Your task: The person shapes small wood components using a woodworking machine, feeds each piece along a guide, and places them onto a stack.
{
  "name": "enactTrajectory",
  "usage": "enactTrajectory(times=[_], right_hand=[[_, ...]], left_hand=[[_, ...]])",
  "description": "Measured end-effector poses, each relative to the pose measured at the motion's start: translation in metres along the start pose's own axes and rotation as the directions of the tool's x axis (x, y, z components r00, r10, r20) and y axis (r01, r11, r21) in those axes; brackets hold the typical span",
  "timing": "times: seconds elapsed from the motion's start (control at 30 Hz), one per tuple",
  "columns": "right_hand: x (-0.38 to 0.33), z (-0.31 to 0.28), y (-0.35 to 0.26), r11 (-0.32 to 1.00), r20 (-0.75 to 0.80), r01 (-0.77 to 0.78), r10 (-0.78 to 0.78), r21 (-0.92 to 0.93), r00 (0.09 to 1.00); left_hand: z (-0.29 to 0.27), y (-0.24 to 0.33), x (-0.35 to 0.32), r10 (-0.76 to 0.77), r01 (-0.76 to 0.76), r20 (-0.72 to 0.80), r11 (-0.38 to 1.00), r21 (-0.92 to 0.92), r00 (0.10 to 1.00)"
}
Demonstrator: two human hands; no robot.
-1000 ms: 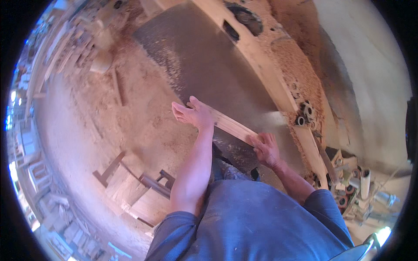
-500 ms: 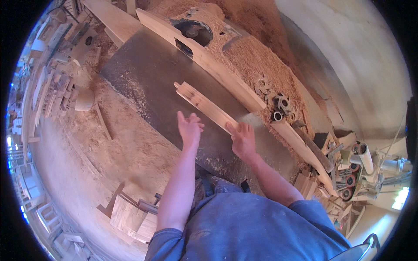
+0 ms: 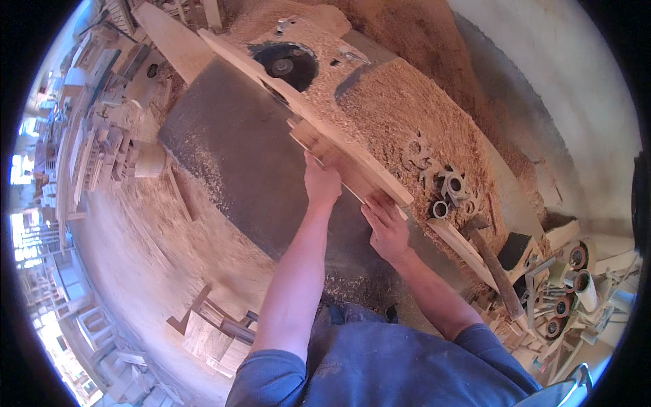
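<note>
A short wooden board point(image 3: 351, 175) with a narrow tongue at its far end lies along the long wooden fence point(image 3: 237, 57) on a dark metal machine table point(image 3: 234, 146). My left hand point(image 3: 323, 183) presses on the board's near side around its middle, fingers closed against it. Closer to me, my right hand point(image 3: 388, 229) grips the same board by its near end, fingers over its top. Beyond the board's far end, a gap in the fence leads to a round dark opening point(image 3: 283, 65) with a spindle in it.
Wood shavings point(image 3: 413, 102) are heaped behind the fence. Several metal cutter heads and rings point(image 3: 451, 184) lie on them. A wooden bar point(image 3: 498, 275) and tools stand at the right. Stacked wood pieces point(image 3: 108, 159) are at the left; a wooden box-like piece point(image 3: 213, 342) sits lower left.
The board has moved away from me and rightward, from the open table to the fence. My left hand, open and off the board before, now presses on it; my right hand keeps its hold.
</note>
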State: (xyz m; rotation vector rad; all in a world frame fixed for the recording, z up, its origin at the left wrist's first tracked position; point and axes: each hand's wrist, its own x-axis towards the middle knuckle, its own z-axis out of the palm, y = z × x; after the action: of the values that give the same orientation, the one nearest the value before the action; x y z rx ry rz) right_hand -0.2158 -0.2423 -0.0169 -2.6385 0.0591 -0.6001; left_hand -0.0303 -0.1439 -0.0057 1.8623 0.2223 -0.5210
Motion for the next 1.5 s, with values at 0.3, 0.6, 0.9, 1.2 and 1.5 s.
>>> enactTrajectory(times=[0.3, 0.6, 0.9, 1.2, 1.5], right_hand=[[-0.006, 0.015, 0.007, 0.986, -0.102, 0.002, 0.015, 0.169, 0.995], [0.017, 0.037, 0.003, 0.992, -0.189, -0.031, 0.054, 0.121, 0.980], [0.007, 0.037, -0.011, 0.979, -0.017, -0.095, 0.100, 0.180, 0.995], [0.037, 0.052, 0.003, 0.998, -0.148, -0.054, 0.059, 0.042, 0.987], [0.066, 0.049, -0.008, 0.994, -0.123, -0.044, 0.057, 0.101, 0.991]], left_hand=[[-0.007, -0.011, 0.018, 0.050, -0.048, 0.088, 0.998, -0.032, 0.995], [-0.002, 0.013, 0.036, -0.019, 0.017, 0.104, 1.000, 0.012, 0.994], [-0.004, 0.018, 0.029, -0.080, 0.084, 0.109, 0.996, -0.027, 0.991], [-0.007, 0.018, 0.045, 0.055, -0.053, 0.030, 0.997, -0.059, 0.998], [-0.020, 0.027, 0.065, 0.033, -0.031, 0.018, 0.995, -0.097, 0.999]])
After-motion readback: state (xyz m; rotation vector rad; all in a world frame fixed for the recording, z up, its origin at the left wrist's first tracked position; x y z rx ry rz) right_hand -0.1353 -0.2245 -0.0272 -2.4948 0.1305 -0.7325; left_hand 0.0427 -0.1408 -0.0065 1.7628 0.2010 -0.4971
